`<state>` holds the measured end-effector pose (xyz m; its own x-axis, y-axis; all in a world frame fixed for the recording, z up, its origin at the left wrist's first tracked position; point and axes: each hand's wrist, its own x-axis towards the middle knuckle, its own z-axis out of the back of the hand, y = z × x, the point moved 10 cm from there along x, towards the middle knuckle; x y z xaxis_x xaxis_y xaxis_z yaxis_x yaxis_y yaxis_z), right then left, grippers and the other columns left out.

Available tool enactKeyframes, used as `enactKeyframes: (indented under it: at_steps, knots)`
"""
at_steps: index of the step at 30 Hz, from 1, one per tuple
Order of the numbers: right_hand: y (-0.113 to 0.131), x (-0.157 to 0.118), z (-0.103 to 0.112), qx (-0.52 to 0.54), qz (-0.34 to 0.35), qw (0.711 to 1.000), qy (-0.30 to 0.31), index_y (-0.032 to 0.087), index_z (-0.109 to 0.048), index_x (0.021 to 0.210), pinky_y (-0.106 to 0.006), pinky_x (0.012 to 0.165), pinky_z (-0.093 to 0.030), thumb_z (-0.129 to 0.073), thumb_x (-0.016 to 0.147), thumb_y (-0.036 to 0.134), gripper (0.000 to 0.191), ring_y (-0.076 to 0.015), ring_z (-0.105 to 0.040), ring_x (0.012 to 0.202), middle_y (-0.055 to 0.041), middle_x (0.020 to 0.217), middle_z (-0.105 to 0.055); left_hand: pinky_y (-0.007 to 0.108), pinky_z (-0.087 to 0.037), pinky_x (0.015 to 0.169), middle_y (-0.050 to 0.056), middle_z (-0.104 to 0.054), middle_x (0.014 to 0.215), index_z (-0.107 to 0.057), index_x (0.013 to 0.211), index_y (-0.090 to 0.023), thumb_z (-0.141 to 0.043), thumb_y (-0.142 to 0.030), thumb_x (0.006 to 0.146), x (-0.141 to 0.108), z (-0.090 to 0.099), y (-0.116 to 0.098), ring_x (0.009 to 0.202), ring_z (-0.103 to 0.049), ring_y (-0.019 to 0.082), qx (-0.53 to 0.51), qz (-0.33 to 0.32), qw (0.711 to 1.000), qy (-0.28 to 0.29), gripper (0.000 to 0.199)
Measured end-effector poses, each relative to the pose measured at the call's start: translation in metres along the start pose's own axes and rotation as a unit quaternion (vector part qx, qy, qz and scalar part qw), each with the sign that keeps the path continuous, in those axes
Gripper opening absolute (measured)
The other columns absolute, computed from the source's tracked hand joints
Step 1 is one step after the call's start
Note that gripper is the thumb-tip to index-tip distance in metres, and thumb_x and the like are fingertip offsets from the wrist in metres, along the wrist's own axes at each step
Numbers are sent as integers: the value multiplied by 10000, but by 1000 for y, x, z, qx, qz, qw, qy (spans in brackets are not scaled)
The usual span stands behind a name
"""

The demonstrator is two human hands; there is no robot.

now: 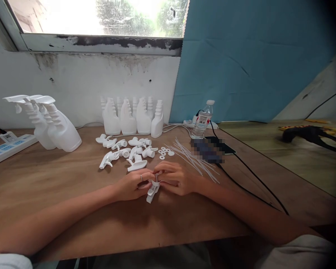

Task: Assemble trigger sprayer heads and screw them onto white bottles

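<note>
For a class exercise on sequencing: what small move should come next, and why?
Perhaps the right hand should press the spray head at its collar while the left hand steadies it: both hands meet there, and white rings lie nearby.

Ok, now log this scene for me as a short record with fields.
left hand: grips a white spray head; wears a ring
right hand: grips the same spray head
beyond hands: loose spray heads, small white discs, thin white tubes
near wall: headless white bottles, upright
far left: bottles with spray tops
right side: capped clear bottle
</note>
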<state>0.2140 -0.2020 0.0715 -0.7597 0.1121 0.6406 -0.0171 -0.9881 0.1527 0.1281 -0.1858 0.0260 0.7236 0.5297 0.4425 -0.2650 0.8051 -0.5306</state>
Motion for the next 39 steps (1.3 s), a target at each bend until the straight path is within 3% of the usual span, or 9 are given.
enactKeyframes:
  at_steps: [8, 14, 17, 20, 23, 27, 31, 34, 39]
  knots:
    - [6, 2, -3, -88, 5, 996, 2, 141, -600, 1045, -391, 858, -513, -530, 878, 131, 181, -212, -567, 970, -131, 1069, -627, 248, -488, 796, 41, -647, 982, -539, 1077, -206, -526, -200, 899, -6, 2, 13, 866, -622, 142, 37, 49, 998, -12, 178]
    - [-2, -1, -15, -95, -44, 993, 52, 102, -578, 1149, -405, 928, -488, -511, 894, 163, 271, -233, -563, 1058, -162, 1192, -587, 265, -492, 792, 78, -648, 987, -538, 1054, -183, -499, -172, 910, -7, 6, 2, 874, -618, 159, 56, -15, 998, -15, 149]
    - [-6, -3, -8, 0, -52, 998, 23, 133, -600, 1107, -376, 972, -477, -503, 913, 168, 220, -215, -560, 1128, -153, 1204, -578, 265, -487, 825, 89, -641, 1062, -530, 1069, -187, -480, -150, 912, -6, 3, -4, 933, -616, 163, 58, -29, 998, -2, 168]
    - [-31, -8, 17, 37, -123, 990, -61, 172, -604, 1100, -358, 946, -487, -480, 936, 192, 207, -200, -579, 1105, -125, 1145, -611, 241, -495, 778, 72, -639, 1088, -511, 1102, -200, -489, -173, 914, -6, 0, 3, 850, -630, 133, 51, 16, 999, -1, 191]
    - [-77, -26, 57, -59, -278, 948, -145, 171, -607, 1027, -319, 827, -499, -424, 950, 225, 205, -183, -624, 923, -99, 1038, -647, 239, -493, 712, 38, -647, 953, -494, 1151, -208, -515, -196, 897, -7, 1, 15, 746, -623, 127, 65, 73, 995, -14, 256]
    - [-137, -66, 81, -241, -502, 830, 23, 140, -649, 956, -270, 725, -437, -406, 942, 251, 268, -177, -614, 792, -94, 927, -674, 238, -491, 728, 61, -622, 1051, -487, 1175, -203, -498, -166, 886, -3, -1, 6, 812, -620, 130, 60, 32, 998, 5, 291]
    - [-162, -99, 85, -237, -575, 771, 138, 120, -680, 710, -270, 593, -355, -554, 852, 289, 253, -204, -608, 674, -117, 745, -668, 262, -498, 823, 96, -595, 1132, -508, 1159, -184, -504, -142, 867, 2, 0, -5, 1016, -605, 177, 59, -6, 998, 3, 295]
    - [-171, -117, 77, -216, -610, 737, 194, 114, -694, 687, -264, 568, -337, -643, 785, 322, 236, -205, -609, 644, -123, 730, -666, 267, -505, 828, 100, -593, 1142, -509, 1158, -185, -496, -144, 873, 4, 0, -9, 1019, -607, 179, 65, -15, 998, 1, 289]
    - [-179, -128, 69, -187, -629, 727, 203, 124, -695, 683, -254, 581, -342, -643, 741, 224, 127, -202, -619, 698, -104, 737, -663, 230, -501, 758, 92, -597, 1154, -494, 1188, -196, -481, -140, 882, 3, -1, -10, 885, -620, 138, 76, -9, 997, 0, 312]
